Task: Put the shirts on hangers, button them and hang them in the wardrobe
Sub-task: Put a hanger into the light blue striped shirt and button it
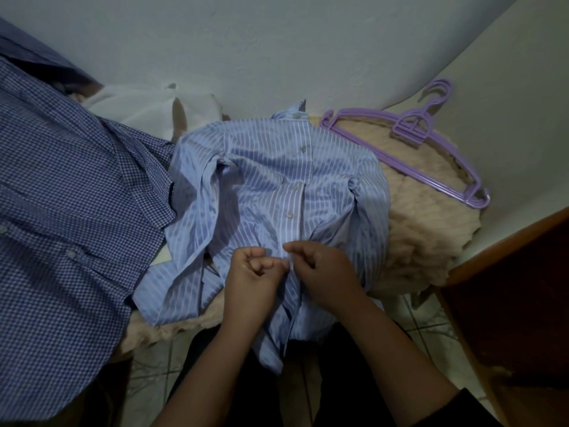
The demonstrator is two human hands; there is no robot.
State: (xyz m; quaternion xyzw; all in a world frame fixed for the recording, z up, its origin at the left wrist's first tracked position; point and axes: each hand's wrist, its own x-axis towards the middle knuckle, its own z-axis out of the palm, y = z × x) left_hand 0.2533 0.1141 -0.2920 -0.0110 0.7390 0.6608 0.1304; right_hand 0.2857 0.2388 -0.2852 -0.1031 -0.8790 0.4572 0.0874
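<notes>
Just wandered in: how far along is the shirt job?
Early. The striped shirt lies on the bed with its upper buttons closed. Both hands, left hand and right hand, pinch its front placket at a lower button. The checked shirt and purple hangers lie aside; nothing is hung yet.

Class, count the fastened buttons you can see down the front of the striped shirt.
4: collar, upper chest, mid-placket, and just above the hands. More may be hidden under the hands on the striped shirt.

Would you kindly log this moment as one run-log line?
step: buttoning | left hand, right hand: pinch striped shirt placket | purple hangers: unused
</notes>
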